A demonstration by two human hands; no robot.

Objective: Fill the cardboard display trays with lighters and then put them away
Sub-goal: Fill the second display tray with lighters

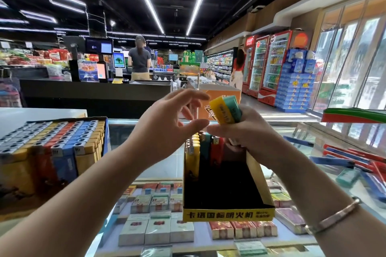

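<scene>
Task is looking early-to-mid stage. The cardboard display tray (227, 190) is sitting on the glass table (296, 131) in front of the person, and only its far end is holding lighters: a yellow row (191, 153), then teal and red ones beside it. Most of the tray's dark floor is showing bare (so plenty of filling is left).

The right hand (248, 131) is gripping a small bunch of lighters (226, 110), yellow and teal, just above the tray's far end. The left hand (169, 119) is hovering beside that bunch, fingers spread and holding nothing, seemingly reaching to take one.

To the left, a full tray (52, 142) is standing packed with grey, yellow, red and blue lighters; it looks done but not yet put away. Loose lighters (346, 175) are lying on the table at right.
</scene>
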